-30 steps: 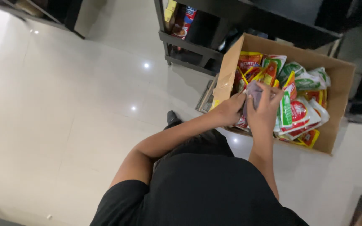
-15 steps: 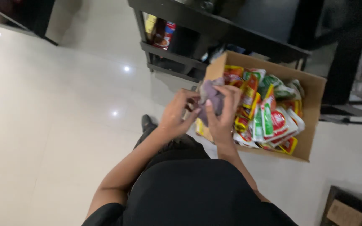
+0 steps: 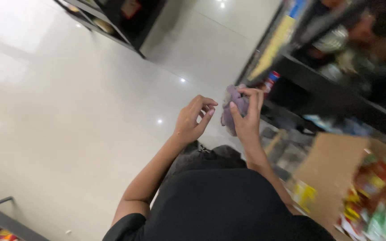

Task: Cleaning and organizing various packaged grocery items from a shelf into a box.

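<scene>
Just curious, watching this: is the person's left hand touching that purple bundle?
Apart. The head view shows pale floor between the left hand and the purple bundle, which only the right hand holds.

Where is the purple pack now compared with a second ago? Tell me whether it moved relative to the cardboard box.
Yes. The purple pack, pinched in the right hand, has come up and left, away from the cardboard box it was over earlier.

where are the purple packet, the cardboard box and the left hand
crumpled purple packet [image 3: 232,107], head view, upper left part clear of the fingers
brown cardboard box [image 3: 331,172], head view, plain side wall
left hand [image 3: 192,120], head view, palm
</scene>
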